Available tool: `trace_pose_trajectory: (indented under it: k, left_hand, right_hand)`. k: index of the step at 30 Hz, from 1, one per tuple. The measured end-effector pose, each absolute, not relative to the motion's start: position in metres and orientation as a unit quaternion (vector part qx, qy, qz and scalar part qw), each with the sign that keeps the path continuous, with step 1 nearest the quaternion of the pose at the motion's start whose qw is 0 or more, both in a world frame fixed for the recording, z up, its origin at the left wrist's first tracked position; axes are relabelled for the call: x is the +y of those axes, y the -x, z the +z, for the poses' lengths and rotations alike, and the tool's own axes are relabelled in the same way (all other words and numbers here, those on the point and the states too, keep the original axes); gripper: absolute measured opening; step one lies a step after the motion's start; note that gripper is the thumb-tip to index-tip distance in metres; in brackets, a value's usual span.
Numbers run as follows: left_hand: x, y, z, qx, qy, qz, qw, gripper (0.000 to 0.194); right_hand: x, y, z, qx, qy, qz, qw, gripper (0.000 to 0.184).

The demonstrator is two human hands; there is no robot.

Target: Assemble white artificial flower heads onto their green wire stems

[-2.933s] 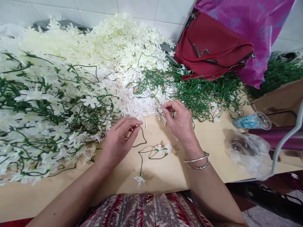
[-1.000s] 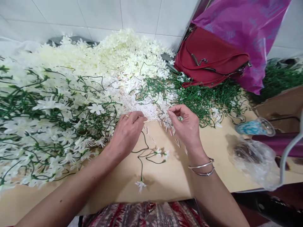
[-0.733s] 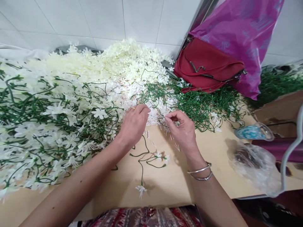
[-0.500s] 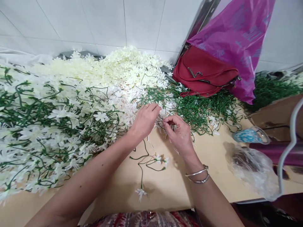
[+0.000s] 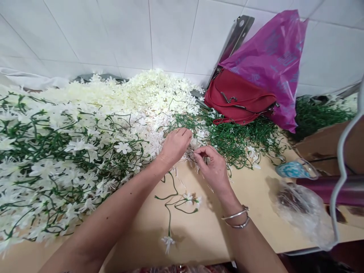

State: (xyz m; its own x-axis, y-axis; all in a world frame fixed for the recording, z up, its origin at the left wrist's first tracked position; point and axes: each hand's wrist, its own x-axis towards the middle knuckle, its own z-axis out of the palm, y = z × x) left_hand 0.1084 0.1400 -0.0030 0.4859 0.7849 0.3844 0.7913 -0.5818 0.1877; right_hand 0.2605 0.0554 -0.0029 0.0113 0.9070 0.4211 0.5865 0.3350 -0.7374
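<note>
My left hand (image 5: 176, 146) is closed over the pile of thin white flower stamens (image 5: 152, 140), its fingertips out of sight behind the knuckles. Just right of it, my right hand (image 5: 212, 165) pinches thumb to forefinger at the edge of those stamens; whatever sits in the pinch is too small to make out. Below both hands, a green artificial stem with white flowers (image 5: 168, 218) lies on the table (image 5: 207, 231). Loose green stems (image 5: 236, 140) are heaped beyond my right hand. Finished-looking white flowers on stems (image 5: 71, 151) cover the left side.
Cream petals (image 5: 159, 89) are piled against the tiled wall (image 5: 125, 34). A red bag (image 5: 239, 96) and a purple plastic bag (image 5: 273, 57) stand at the back right. To the right lie a clear plastic bag (image 5: 301, 208), a blue-patterned item (image 5: 294, 170), a cardboard box (image 5: 324, 144) and a grey cable (image 5: 342, 151).
The view has tilted up and shifted slightly right, so the scene sits lower and the bags further left. Both hands keep nearly the same pose at the stamens.
</note>
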Motion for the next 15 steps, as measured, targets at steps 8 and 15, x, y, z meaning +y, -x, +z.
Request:
trace_pose_trajectory:
  k: [8, 15]
  left_hand:
    - [0.146, -0.111, 0.002, -0.463, 0.853, -0.241, -0.003, 0.017]
    - [0.111, -0.093, 0.010, -0.459, 0.626, -0.518, -0.359, 0.011]
  right_hand:
    - [0.057, -0.264, -0.003, -0.669, 0.560, 0.167, 0.458, 0.013]
    - [0.050, -0.256, 0.002, -0.563, 0.534, 0.287, 0.562, 0.004]
